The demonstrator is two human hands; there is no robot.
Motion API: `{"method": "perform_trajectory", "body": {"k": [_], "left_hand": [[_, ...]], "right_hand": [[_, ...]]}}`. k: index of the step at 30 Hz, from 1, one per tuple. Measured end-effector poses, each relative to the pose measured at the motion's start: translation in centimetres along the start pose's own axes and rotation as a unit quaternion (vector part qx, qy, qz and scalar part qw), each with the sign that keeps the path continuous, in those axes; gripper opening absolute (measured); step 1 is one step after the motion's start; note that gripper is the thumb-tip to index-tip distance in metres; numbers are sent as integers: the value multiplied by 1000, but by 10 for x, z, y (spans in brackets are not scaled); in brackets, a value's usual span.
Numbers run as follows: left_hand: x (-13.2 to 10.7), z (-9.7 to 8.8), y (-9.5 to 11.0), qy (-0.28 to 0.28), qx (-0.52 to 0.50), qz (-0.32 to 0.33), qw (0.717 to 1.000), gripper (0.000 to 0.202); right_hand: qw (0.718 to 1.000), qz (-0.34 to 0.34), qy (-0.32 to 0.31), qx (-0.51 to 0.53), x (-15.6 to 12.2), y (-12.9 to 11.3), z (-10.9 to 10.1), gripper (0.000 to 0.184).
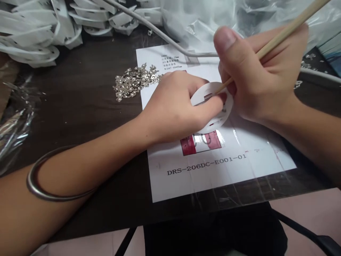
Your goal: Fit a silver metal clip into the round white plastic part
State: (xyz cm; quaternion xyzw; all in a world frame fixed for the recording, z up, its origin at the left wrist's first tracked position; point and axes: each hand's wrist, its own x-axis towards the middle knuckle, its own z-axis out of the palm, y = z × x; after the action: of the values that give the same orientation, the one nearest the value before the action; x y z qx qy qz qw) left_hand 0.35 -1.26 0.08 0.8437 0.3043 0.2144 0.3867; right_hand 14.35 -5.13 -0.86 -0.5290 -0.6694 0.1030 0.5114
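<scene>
White slotted disc (218,119) in left hand (181,103); wooden stick (290,30) in right hand (257,78).

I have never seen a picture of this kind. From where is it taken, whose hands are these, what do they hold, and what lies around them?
There is no machine here, only one person's bare hands. The single picture comes from a camera worn on that person's head, looking forward and down. The left hand holds a white, slotted disc. The right hand grips a stick, its thin end at the disc. Below is a printed sheet on a dark table. Small metal pieces lie heaped at the sheet's left edge; white parts are piled farther back.
</scene>
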Motion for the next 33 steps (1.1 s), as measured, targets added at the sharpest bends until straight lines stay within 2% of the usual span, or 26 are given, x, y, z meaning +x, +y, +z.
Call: {"method": "perform_trajectory", "body": {"k": [5,15,20,25,29,33], "left_hand": [[1,0,-1,2,-6,0,1000,46],[3,-1,1,3,8,2,1000,47],[3,-2,0,-1,6,-1,1000,45],[3,-3,0,-5,-5,-4,1000,45],[5,-4,1,-1,-52,-31,998,44],[6,-6,0,16,-101,-49,994,43]], "right_hand": [[999,18,-6,29,1,3,1,59],[992,-56,8,109,6,9,1,58],[991,-35,2,130,5,9,2,58],[986,-44,-6,159,6,9,2,58],[989,-13,13,144,6,7,1,57],[989,-7,66,136,8,6,2,60]]}}
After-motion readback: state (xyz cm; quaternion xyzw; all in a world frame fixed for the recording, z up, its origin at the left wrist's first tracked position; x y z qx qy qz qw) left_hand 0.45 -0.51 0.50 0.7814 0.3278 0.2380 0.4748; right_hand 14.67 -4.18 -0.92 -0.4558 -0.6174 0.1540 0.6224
